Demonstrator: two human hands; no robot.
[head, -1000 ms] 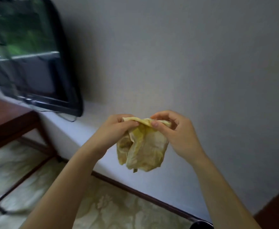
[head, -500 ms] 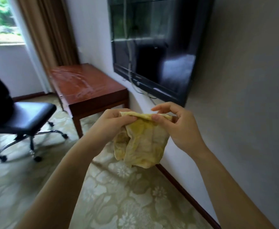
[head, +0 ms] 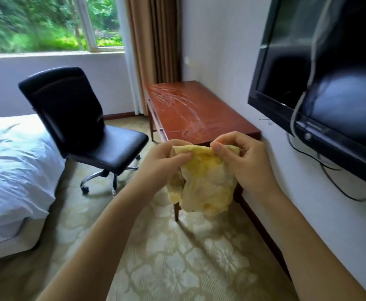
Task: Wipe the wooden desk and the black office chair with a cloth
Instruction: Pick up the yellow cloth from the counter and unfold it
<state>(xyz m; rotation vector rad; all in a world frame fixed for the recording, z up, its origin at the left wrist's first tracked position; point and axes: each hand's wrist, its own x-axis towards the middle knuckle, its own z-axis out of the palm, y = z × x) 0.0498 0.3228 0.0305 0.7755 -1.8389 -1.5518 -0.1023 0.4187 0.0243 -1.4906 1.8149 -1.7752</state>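
A crumpled yellow cloth (head: 203,185) hangs in front of me at chest height. My left hand (head: 162,164) pinches its top left edge and my right hand (head: 242,161) pinches its top right edge. Behind the cloth stands the reddish wooden desk (head: 190,109) against the right wall, its top streaked with whitish smears. The black office chair (head: 80,118) on castors stands left of the desk, turned toward it. Both hands are well short of the desk and the chair.
A bed with white sheets (head: 12,166) fills the left side. A black wall-mounted TV (head: 320,79) with dangling cables hangs on the right wall. Brown curtains (head: 156,44) and a window (head: 47,22) are at the back. Patterned carpet (head: 177,257) lies between bed and wall.
The view has swung left from the bare wall and TV to take in the desk, chair, bed and window. Both hands keep the same pinch on the cloth.
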